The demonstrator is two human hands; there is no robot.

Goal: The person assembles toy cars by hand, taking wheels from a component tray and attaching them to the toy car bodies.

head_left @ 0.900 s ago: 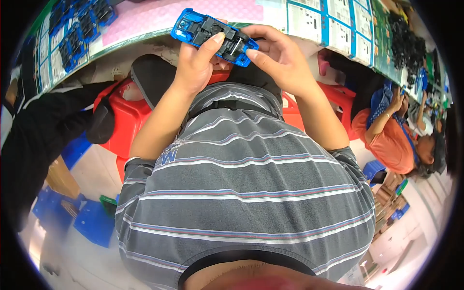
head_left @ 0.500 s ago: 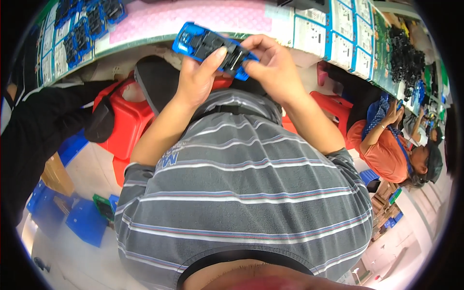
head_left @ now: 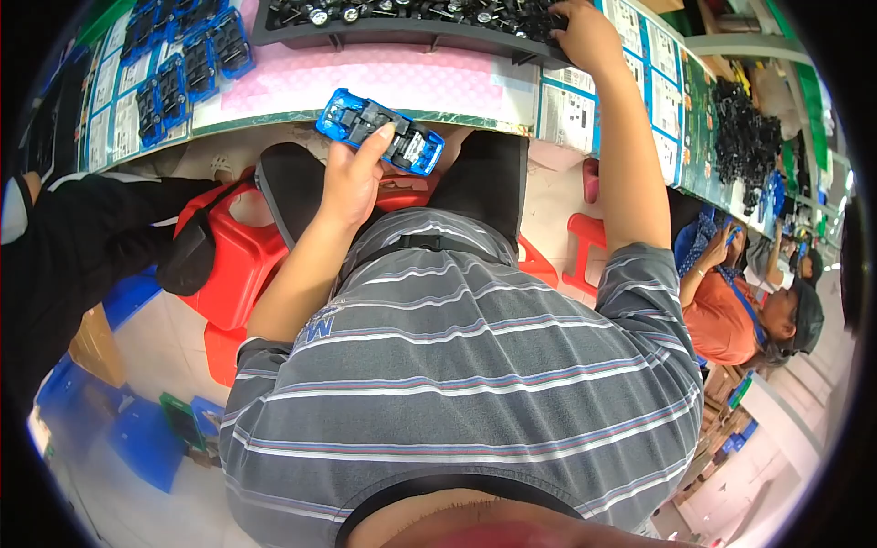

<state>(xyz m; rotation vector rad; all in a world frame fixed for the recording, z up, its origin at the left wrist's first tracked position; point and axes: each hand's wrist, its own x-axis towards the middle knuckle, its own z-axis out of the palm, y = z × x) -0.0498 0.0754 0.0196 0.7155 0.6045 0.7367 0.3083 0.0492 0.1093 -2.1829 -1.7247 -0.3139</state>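
My left hand (head_left: 352, 187) holds a blue toy car body (head_left: 382, 131) in front of the table edge, its black underside turned up and my thumb on it. The fingers beneath are mostly hidden. At the top of the view my right hand (head_left: 587, 38) reaches into the right end of a black tray (head_left: 393, 35). That tray holds many small black wheel parts (head_left: 438, 11), some with shiny hubs. My right thumb and fingers are apart among the parts, and I see nothing clearly held.
Several blue toy car bodies (head_left: 187, 64) lie at the table's left. Pink bubble wrap (head_left: 356, 80) covers its middle, with printed sheets (head_left: 639, 87) at right. A heap of black parts (head_left: 744, 137) lies further right. Red stools (head_left: 233, 242) stand below. A co-worker (head_left: 731, 306) sits at right.
My right hand has let go of the car body and moved up and right to the tray. The car body has dropped slightly lower in my left hand. More of the tray now shows.
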